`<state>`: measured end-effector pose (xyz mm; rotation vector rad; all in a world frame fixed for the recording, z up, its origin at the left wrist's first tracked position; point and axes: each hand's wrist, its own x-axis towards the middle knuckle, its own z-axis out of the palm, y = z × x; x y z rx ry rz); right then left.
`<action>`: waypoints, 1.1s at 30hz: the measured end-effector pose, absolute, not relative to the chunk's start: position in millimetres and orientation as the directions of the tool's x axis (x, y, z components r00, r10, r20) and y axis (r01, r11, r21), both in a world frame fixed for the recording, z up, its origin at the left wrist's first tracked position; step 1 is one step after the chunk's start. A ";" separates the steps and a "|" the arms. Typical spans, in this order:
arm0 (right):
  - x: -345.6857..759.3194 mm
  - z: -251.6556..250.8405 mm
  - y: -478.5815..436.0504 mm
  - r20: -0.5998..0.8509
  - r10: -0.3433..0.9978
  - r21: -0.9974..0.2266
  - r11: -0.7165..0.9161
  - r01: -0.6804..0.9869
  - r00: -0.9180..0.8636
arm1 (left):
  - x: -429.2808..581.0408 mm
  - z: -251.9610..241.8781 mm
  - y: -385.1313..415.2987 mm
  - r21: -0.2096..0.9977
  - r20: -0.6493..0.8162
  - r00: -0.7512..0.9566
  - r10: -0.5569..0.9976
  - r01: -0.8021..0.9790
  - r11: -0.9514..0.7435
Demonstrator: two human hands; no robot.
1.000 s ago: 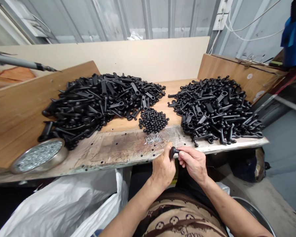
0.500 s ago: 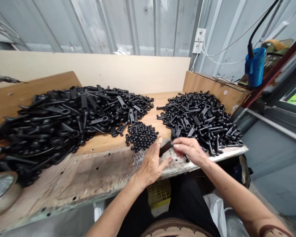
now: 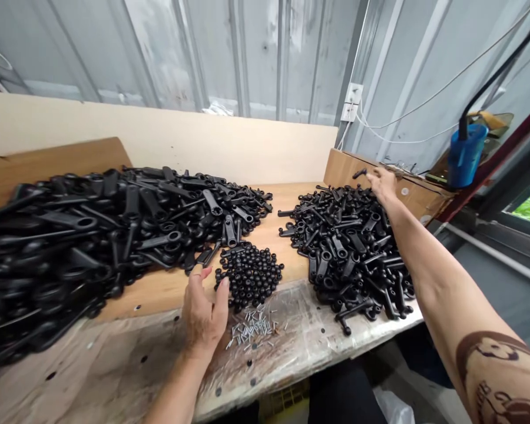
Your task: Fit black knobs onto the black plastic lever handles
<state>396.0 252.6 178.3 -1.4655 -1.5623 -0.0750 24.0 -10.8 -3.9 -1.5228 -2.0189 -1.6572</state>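
My right hand point(image 3: 383, 184) is stretched out over the back of the right-hand pile of black crank handles point(image 3: 348, 235). At its fingertips is one black crank handle point(image 3: 360, 173), held just above the pile. My left hand point(image 3: 205, 312) is at the front edge of the left-hand pile of larger-looking black handles point(image 3: 145, 218), thumb and index finger apart. Its fingertips are close to a black handle point(image 3: 209, 254); whether they touch it I cannot tell. Beside the thumb lies a heap of small round black knobs point(image 3: 251, 277), with loose silver pins point(image 3: 254, 327) in front of it.
The bench point(image 3: 300, 330) has a plastic-covered front strip with holes. Wooden boards edge it at the left point(image 3: 62, 165) and right point(image 3: 344, 168), and a cream panel point(image 3: 181, 141) stands behind. A blue holder point(image 3: 467, 156) hangs at the right.
My right hand has moved from the front of the bench up and away over the right-hand pile. My left hand has let go of the handle and shifted left. The view has also shifted.
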 end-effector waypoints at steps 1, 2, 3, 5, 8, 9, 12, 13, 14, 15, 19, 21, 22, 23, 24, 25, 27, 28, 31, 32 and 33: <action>394.8 176.7 256.0 0.629 0.752 -0.531 0.230 0.815 0.198 | 24.2 -2.5 -11.5 0.683 0.624 -0.507 0.595 0.724 -0.100; 391.6 174.4 257.6 0.611 0.762 -0.542 0.205 0.815 0.215 | 24.3 -1.0 -12.3 0.696 0.619 -0.527 0.582 0.711 -0.098; 386.1 171.7 257.7 0.598 0.773 -0.542 0.192 0.818 0.214 | 24.4 0.4 -13.2 0.708 0.616 -0.543 0.570 0.699 -0.099; 367.0 165.6 253.7 0.590 0.793 -0.517 0.227 0.826 0.152 | 24.5 2.5 -14.8 0.732 0.612 -0.574 0.544 0.672 -0.115; 319.8 154.8 237.0 0.567 0.823 -0.460 0.351 0.815 -0.034 | 23.8 3.3 -16.0 0.795 0.582 -0.638 0.505 0.578 -0.185; 300.6 150.3 228.5 0.542 0.832 -0.436 0.397 0.808 -0.117 | 23.0 3.2 -16.0 0.818 0.564 -0.668 0.485 0.532 -0.219; 239.3 132.7 198.8 0.359 0.811 -0.249 0.560 0.790 -0.462 | 18.6 4.4 -15.6 0.865 0.496 -0.773 0.395 0.398 -0.307; 219.4 125.5 189.4 0.276 0.784 -0.180 0.610 0.772 -0.556 | 16.7 5.6 -15.5 0.872 0.470 -0.809 0.353 0.364 -0.326; 200.4 117.8 181.4 0.201 0.757 -0.128 0.650 0.749 -0.622 | 14.9 7.2 -15.7 0.879 0.442 -0.841 0.313 0.336 -0.339; 182.7 109.9 175.3 0.140 0.733 -0.095 0.679 0.728 -0.665 | 13.1 8.8 -15.9 0.884 0.416 -0.866 0.279 0.312 -0.349; 127.5 82.7 169.3 0.034 0.714 -0.085 0.699 0.710 -0.699 | 8.1 13.5 -17.5 0.887 0.356 -0.906 0.227 0.251 -0.388; 108.5 73.9 172.2 -0.002 0.740 -0.083 0.671 0.737 -0.673 | 7.3 13.4 -18.3 0.895 0.338 -0.909 0.242 0.231 -0.381; 100.7 70.4 173.6 -0.024 0.758 -0.081 0.648 0.757 -0.651 | 7.4 12.9 -18.7 0.901 0.331 -0.909 0.252 0.226 -0.371; 93.9 67.3 174.6 -0.049 0.777 -0.078 0.624 0.778 -0.628 | 7.6 12.3 -19.0 0.907 0.325 -0.908 0.264 0.220 -0.360; 88.2 64.5 175.3 -0.077 0.792 -0.075 0.601 0.796 -0.606 | 8.1 11.5 -19.3 0.912 0.316 -0.906 0.280 0.210 -0.352; 83.4 61.9 175.7 -0.103 0.802 -0.074 0.583 0.809 -0.588 | 8.6 10.7 -19.5 0.916 0.309 -0.903 0.300 0.198 -0.348; 76.6 57.6 175.8 -0.135 0.809 -0.084 0.565 0.820 -0.572 | 9.4 8.9 -19.7 0.923 0.294 -0.890 0.350 0.168 -0.347; 74.6 56.3 175.8 -0.138 0.809 -0.096 0.563 0.821 -0.571 | 9.5 7.7 -19.7 0.926 0.286 -0.881 0.377 0.153 -0.345; 73.7 58.6 174.5 -0.109 0.801 -0.159 0.570 0.806 -0.588 | 8.7 4.0 -19.4 0.935 0.286 -0.855 0.432 0.150 -0.322; 75.1 62.1 172.9 -0.095 0.793 -0.190 0.579 0.793 -0.602 | 8.3 3.0 -19.3 0.936 0.301 -0.844 0.445 0.172 -0.306; 77.3 67.2 170.1 -0.082 0.779 -0.226 0.593 0.773 -0.621 | 8.0 2.3 -19.3 0.935 0.328 -0.828 0.456 0.214 -0.283</action>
